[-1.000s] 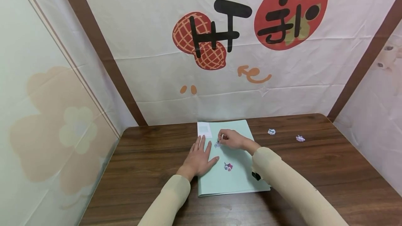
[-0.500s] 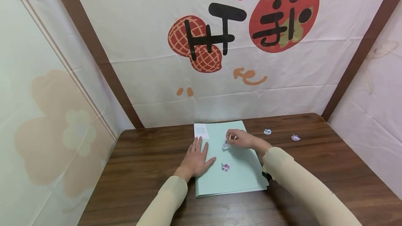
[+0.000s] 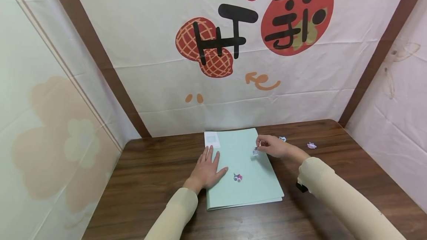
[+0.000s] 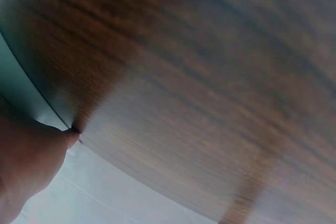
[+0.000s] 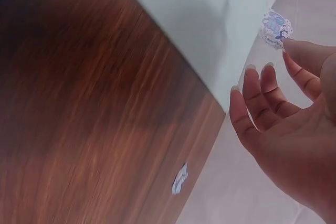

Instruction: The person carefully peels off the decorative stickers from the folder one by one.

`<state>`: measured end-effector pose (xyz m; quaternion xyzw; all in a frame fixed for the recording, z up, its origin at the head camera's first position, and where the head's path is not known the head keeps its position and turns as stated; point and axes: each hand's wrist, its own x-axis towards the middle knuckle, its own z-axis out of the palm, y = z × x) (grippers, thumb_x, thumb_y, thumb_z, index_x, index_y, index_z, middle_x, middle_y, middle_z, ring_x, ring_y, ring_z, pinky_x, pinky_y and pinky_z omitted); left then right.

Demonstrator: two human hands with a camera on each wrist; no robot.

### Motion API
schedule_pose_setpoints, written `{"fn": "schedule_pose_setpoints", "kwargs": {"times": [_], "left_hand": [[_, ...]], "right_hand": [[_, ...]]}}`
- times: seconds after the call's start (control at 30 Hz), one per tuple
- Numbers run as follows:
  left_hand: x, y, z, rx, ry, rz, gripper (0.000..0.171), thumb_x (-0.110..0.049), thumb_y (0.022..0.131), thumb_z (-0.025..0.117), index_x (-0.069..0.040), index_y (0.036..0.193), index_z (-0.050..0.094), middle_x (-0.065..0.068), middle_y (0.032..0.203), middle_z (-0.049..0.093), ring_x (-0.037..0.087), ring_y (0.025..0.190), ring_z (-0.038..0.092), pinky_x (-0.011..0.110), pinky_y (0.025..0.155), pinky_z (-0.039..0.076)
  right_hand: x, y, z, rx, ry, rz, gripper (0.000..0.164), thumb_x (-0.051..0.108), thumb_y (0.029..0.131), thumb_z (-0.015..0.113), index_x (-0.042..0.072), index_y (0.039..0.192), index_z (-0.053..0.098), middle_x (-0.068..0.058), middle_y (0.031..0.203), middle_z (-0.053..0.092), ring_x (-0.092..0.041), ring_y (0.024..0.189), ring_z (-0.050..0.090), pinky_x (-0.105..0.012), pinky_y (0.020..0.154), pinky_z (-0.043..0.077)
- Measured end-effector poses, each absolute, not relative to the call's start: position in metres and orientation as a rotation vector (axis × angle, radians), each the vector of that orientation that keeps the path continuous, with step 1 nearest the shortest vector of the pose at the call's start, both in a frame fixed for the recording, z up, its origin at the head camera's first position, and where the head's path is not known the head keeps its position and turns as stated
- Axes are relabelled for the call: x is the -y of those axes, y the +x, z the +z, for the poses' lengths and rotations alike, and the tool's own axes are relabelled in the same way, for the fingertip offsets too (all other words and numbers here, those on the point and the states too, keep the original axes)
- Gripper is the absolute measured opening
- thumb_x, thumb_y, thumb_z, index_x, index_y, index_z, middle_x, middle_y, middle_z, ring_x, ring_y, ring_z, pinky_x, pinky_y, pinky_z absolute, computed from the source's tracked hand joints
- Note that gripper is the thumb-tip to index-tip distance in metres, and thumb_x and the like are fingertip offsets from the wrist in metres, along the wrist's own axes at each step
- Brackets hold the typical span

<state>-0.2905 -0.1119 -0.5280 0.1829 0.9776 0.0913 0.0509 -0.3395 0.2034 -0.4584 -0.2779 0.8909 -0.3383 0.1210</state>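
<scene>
A pale green folder (image 3: 250, 186) lies on the wooden table, with a white label at its top left. My left hand (image 3: 206, 169) rests on the folder's left side, fingers spread; the left wrist view shows only part of that hand (image 4: 31, 156) at the folder's edge. Between thumb and index finger my right hand (image 3: 274, 146) pinches a small blue-and-white sticker (image 5: 275, 27) by its edge, above the folder's upper right part. In the right wrist view the other fingers are loosely bent. A pink-and-purple sticker (image 3: 238, 177) sits on the folder's middle.
Right of the folder, on the table (image 3: 150, 180), are a blue sticker (image 3: 282, 139), partly behind my right hand, and a purple one (image 3: 311, 145). A printed white cloth (image 3: 166, 99) hangs right behind the table's back edge, with more cloth at both sides.
My right hand has moved right across the folder, lifting the pinched sticker from near the label towards the right edge. My left hand has stayed on the folder. The head view has shifted slightly.
</scene>
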Motion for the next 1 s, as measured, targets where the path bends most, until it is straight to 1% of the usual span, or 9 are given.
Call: {"fn": "schedule_pose_setpoints", "kwargs": {"times": [0.2, 0.37, 0.47, 0.57, 0.7, 0.9, 1.0], "left_hand": [[0.113, -0.287, -0.528, -2.979, 0.554, 0.299, 0.082, -0.064, 0.104, 0.035, -0.006, 0.161, 0.030, 0.022, 0.170, 0.007, 0.039, 0.157, 0.002, 0.054, 0.125, 0.016], [0.114, -0.288, -0.532, -2.977, 0.559, 0.313, 0.083, -0.064, 0.103, 0.036, -0.005, 0.161, 0.030, 0.022, 0.170, 0.006, 0.039, 0.157, 0.001, 0.055, 0.124, 0.016], [0.115, -0.290, -0.534, -2.977, 0.548, 0.289, 0.085, -0.067, 0.103, 0.032, -0.007, 0.162, 0.027, 0.021, 0.171, 0.003, 0.038, 0.158, -0.002, 0.054, 0.125, 0.014], [0.114, -0.291, -0.531, -2.976, 0.542, 0.291, 0.084, -0.067, 0.103, 0.033, -0.007, 0.162, 0.027, 0.021, 0.171, 0.003, 0.038, 0.158, -0.002, 0.053, 0.125, 0.014], [0.113, -0.290, -0.528, -2.980, 0.551, 0.319, 0.081, -0.062, 0.104, 0.038, -0.005, 0.161, 0.030, 0.022, 0.170, 0.006, 0.040, 0.157, 0.001, 0.055, 0.124, 0.015], [0.111, -0.291, -0.530, -2.983, 0.548, 0.294, 0.083, -0.065, 0.103, 0.034, -0.007, 0.162, 0.028, 0.020, 0.171, 0.004, 0.038, 0.158, -0.002, 0.054, 0.125, 0.014], [0.111, -0.290, -0.528, -2.981, 0.557, 0.309, 0.082, -0.064, 0.103, 0.036, -0.006, 0.162, 0.029, 0.021, 0.170, 0.005, 0.039, 0.157, -0.001, 0.055, 0.125, 0.015]], "right_hand": [[-0.226, -0.334, -0.459, -2.619, -0.810, -0.982, 0.004, 0.007, 0.104, 0.058, 0.003, 0.103, 0.058, -0.003, 0.084, 0.055, -0.017, 0.074, 0.050, -0.030, 0.065, 0.043], [-0.245, -0.331, -0.462, -2.627, -0.809, -0.937, 0.004, 0.007, 0.104, 0.058, 0.003, 0.102, 0.058, -0.004, 0.084, 0.056, -0.017, 0.074, 0.051, -0.032, 0.065, 0.044], [-0.255, -0.329, -0.464, -2.656, -0.792, -0.903, 0.005, 0.008, 0.104, 0.058, 0.005, 0.101, 0.058, -0.003, 0.085, 0.056, -0.018, 0.075, 0.051, -0.033, 0.067, 0.044], [-0.264, -0.328, -0.464, -2.685, -0.773, -0.876, 0.006, 0.009, 0.103, 0.059, 0.005, 0.099, 0.058, -0.003, 0.085, 0.056, -0.018, 0.076, 0.051, -0.033, 0.067, 0.044], [-0.272, -0.326, -0.463, -2.691, -0.727, -0.877, 0.007, 0.007, 0.103, 0.059, 0.005, 0.097, 0.057, -0.003, 0.082, 0.055, -0.017, 0.074, 0.050, -0.032, 0.065, 0.042], [-0.281, -0.323, -0.463, -2.695, -0.678, -0.878, 0.010, 0.007, 0.102, 0.059, 0.005, 0.093, 0.057, -0.002, 0.078, 0.052, -0.015, 0.070, 0.048, -0.031, 0.063, 0.041], [-0.284, -0.324, -0.464, -2.702, -0.653, -0.846, 0.010, 0.007, 0.102, 0.059, 0.005, 0.092, 0.059, -0.002, 0.079, 0.054, -0.015, 0.071, 0.048, -0.032, 0.064, 0.041]]}}
